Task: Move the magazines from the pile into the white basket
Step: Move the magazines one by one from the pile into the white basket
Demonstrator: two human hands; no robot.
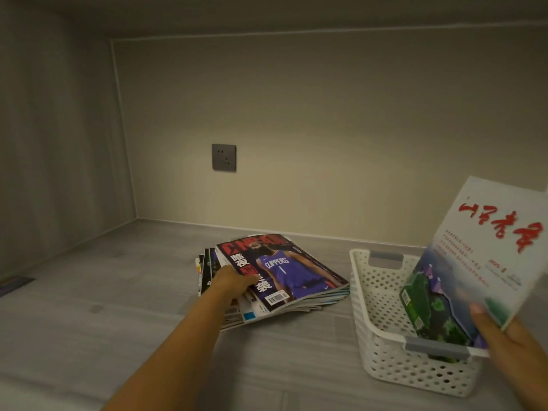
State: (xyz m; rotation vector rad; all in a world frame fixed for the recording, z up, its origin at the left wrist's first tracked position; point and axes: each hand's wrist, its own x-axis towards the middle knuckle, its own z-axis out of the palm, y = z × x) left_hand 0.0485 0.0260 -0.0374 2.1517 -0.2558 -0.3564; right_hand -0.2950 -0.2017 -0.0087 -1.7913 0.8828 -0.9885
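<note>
A pile of magazines (308, 298) lies on the grey surface at centre. On top is a basketball magazine (284, 268) with a player in a blue jersey. My left hand (234, 281) grips its left edge, lifting it slightly. At the right stands the white perforated basket (376, 330). A green-covered magazine (427, 310) leans upright inside it. My right hand (501, 333) holds a white magazine with red lettering (492, 247) by its lower corner, tilted above the basket's right side.
The grey wood-grain surface (118, 307) runs to a beige back wall with a dark socket plate (224, 157). A side wall closes the left. A dark flat object (14, 284) lies at the far left edge.
</note>
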